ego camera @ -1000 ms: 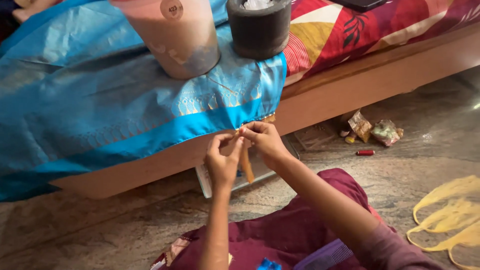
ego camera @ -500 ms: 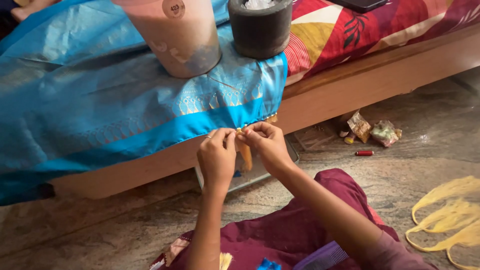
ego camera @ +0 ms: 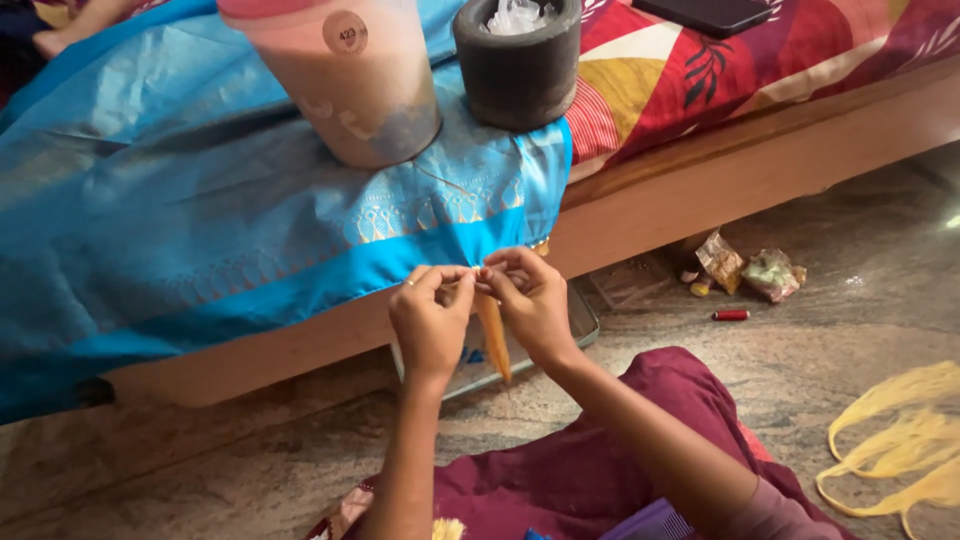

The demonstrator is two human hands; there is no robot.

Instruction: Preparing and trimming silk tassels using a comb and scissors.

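A blue silk cloth [ego camera: 200,220] with a gold-patterned border hangs over the edge of a wooden bed frame [ego camera: 760,160]. My left hand [ego camera: 432,318] and my right hand [ego camera: 530,300] meet at the cloth's lower edge, fingertips pinched together on an orange thread tassel [ego camera: 493,340] that dangles down between them. Both hands are closed on the threads right at the hem. My arms reach forward from my lap, which is covered in maroon cloth [ego camera: 600,490].
A pink plastic jar [ego camera: 350,90] and a dark stone mortar [ego camera: 518,65] weigh the cloth down on the bed. A flat tray [ego camera: 580,325] lies on the floor under my hands. A red thread spool [ego camera: 730,315], wrappers [ego camera: 750,270] and yellow thread bundles [ego camera: 900,450] lie to the right.
Both hands have stayed at the cloth's hem, fingers shifting slightly as they work the orange tassel; the tassel now hangs straighter between them.
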